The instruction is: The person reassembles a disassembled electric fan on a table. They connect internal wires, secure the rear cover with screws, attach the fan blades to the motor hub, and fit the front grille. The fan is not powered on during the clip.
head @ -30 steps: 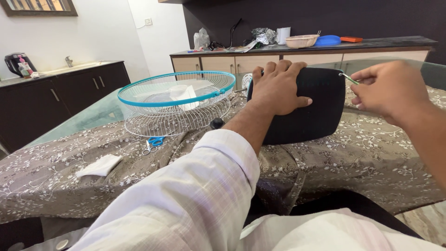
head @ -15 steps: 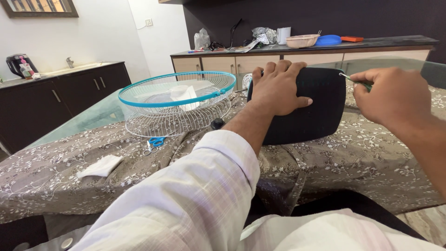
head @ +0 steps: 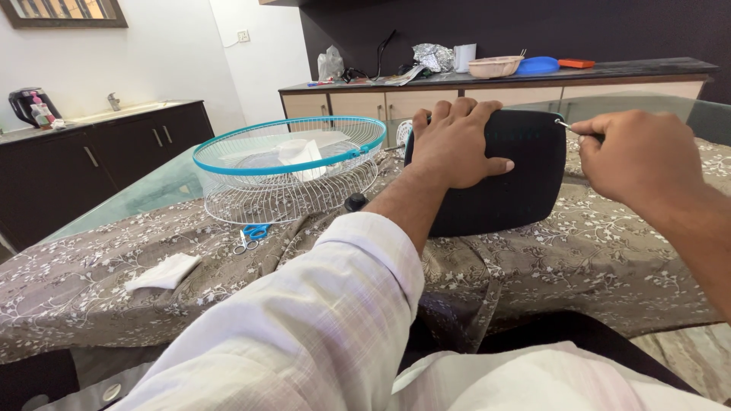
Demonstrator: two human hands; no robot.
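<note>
My left hand (head: 455, 144) lies flat on a black rounded panel (head: 518, 190) that stands on edge on the table, fingers curled over its top rim. My right hand (head: 638, 152) is closed around a thin green-handled screwdriver (head: 569, 127), whose metal tip touches the panel's upper right corner. A white wire fan guard with a teal rim (head: 289, 164) rests to the left of the panel, with a white paper piece inside it.
Blue-handled scissors (head: 251, 236) and a white folded cloth (head: 164, 272) lie on the floral tablecloth (head: 594, 259). A small black knob (head: 355, 202) sits by the guard. Behind stands a counter (head: 624, 72) with a bowl, blue lid and bags; a kettle (head: 29, 105) at far left.
My right hand has closed more tightly over the screwdriver and turned slightly at the panel's corner. My left hand and the panel have stayed put.
</note>
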